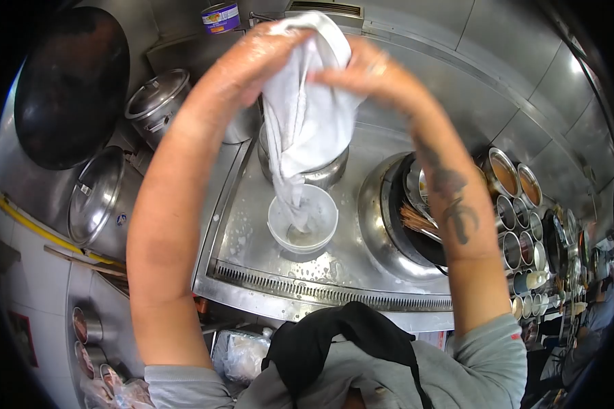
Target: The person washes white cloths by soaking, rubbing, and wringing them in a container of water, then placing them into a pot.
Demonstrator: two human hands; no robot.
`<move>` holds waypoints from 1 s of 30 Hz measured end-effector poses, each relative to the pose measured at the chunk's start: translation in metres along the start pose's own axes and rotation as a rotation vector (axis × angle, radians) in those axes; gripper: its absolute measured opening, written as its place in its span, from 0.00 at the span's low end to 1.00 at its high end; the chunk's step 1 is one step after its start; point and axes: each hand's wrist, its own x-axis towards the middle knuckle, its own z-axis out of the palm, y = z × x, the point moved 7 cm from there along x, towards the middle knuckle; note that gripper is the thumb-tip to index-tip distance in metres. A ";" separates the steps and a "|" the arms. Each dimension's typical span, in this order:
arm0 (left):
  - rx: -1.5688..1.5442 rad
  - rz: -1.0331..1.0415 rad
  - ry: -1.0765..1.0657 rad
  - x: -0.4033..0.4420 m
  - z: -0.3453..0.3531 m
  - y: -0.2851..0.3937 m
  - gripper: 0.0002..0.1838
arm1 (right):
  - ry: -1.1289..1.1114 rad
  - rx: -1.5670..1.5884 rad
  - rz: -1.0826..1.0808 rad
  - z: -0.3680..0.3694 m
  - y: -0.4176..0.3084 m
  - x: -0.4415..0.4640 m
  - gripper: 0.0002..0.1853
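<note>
Gripping a long, bunched white cloth point(310, 112) high above a wet stainless-steel worktop point(242, 235) with both bare hands. Holding its upper folds in the left hand point(269, 54), with the fingers curled near the top edge and partly hidden by fabric. Keeping the right hand point(367, 71) against the opposite side, with at least one digit laid across the cloth. Cannot tell the exact closure of the right fingers, owing to blur. Letting the cloth hang in a narrowing tail, with its lower end inside a round white plastic bucket point(326, 217). Resting beneath the bucket, just the worktop, with a dark slotted drain strip point(320, 294) along its near edge. Showing to the right of the bucket: a broad, shiny steel burner ring point(374, 218) around a round black wok point(397, 228), with a brown, thin-stranded brush point(416, 219) inside. Showing farther left, well apart from the bucket: a lidded cylindrical steel pot point(158, 95) and a large, round black pan point(71, 88), tilted upright.
</note>
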 end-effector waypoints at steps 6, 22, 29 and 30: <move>0.401 -0.130 0.142 -0.025 -0.003 0.016 0.20 | -0.010 0.492 0.387 0.107 0.109 -0.045 0.16; -0.401 0.074 0.170 0.002 -0.088 -0.013 0.17 | 0.042 0.559 0.173 0.003 0.023 0.016 0.19; 0.458 0.331 -0.120 -0.015 -0.024 0.061 0.11 | 0.143 0.511 -0.003 -0.031 -0.035 0.046 0.09; 0.615 0.361 -0.130 -0.016 -0.023 0.054 0.04 | 0.182 0.323 0.022 -0.032 -0.029 0.046 0.09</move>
